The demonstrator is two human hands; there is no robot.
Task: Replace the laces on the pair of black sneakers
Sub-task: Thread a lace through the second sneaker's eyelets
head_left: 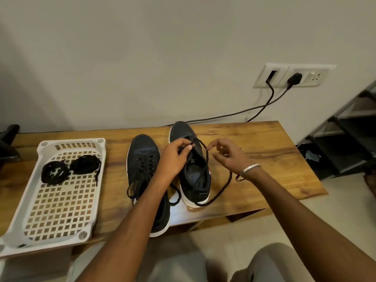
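Two black sneakers with white soles stand on the wooden table (264, 143). The left sneaker (142, 149) is laced, its ends lying loose. My left hand (175, 157) pinches the black lace (220, 191) at the upper eyelets of the right sneaker (195, 176). A loop of that lace arcs over to my right hand (230, 155), whose curled fingers meet it at the index tip. Another strand runs from under my right wrist down around the heel. Two coiled black lace bundles (54, 173) (84, 164) lie in a white tray (71, 141).
The perforated white tray sits at the table's left end, overhanging the front edge. Behind the table, two black cables hang from a wall socket (293, 75). A dark shelf rack (345, 135) stands to the right. My knees are below the table edge.
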